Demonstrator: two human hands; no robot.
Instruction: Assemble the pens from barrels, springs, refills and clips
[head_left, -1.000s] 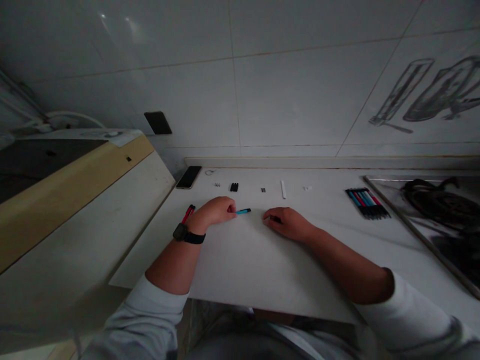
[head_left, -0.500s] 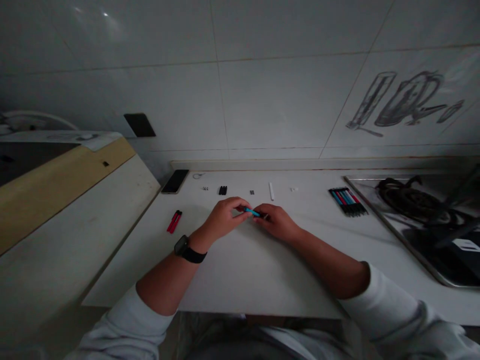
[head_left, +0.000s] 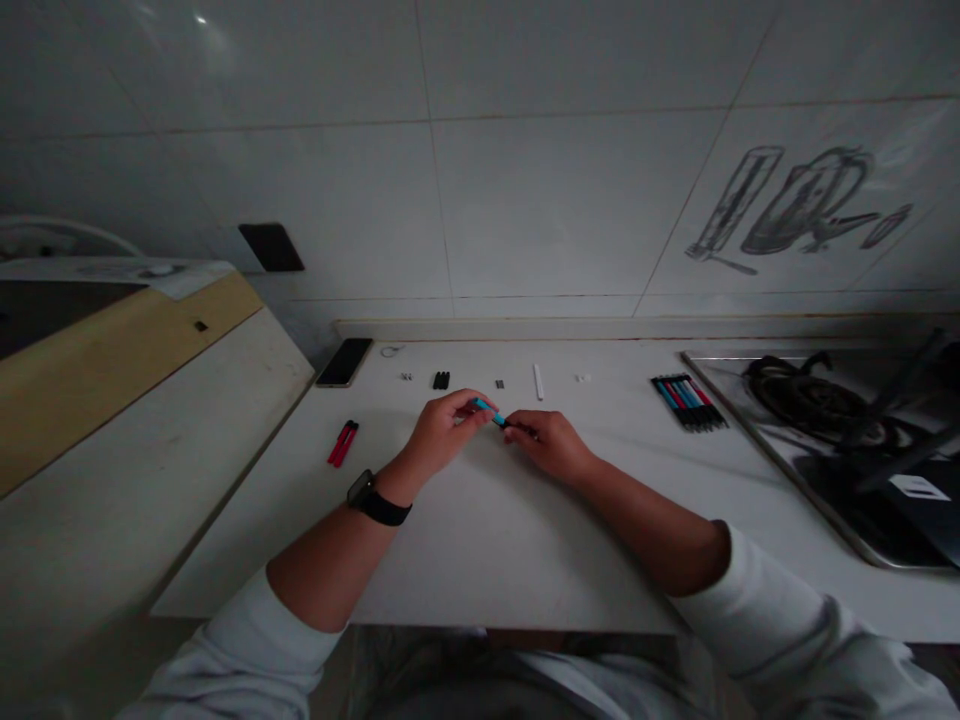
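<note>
My left hand (head_left: 442,432), with a black watch on its wrist, pinches a blue pen barrel (head_left: 489,411) just above the white counter (head_left: 480,540). My right hand (head_left: 550,440) meets it from the right, fingers closed on a dark end piece of the same pen (head_left: 519,428). Two red pens (head_left: 343,442) lie on the counter left of my left hand. Small pen parts lie in a row behind my hands: black caps (head_left: 441,380), a tiny dark piece (head_left: 499,383) and a white tube (head_left: 538,381).
A bundle of several coloured pens (head_left: 688,401) lies at the right, beside a gas stove (head_left: 832,420). A phone (head_left: 344,361) rests at the back left corner. A lower cabinet top (head_left: 135,420) adjoins the counter on the left. A tiled wall rises behind.
My hands came together: the left brought the blue pen barrel to the right hand, which now grips its dark end. The red pens, once behind my left wrist, now lie in the open.
</note>
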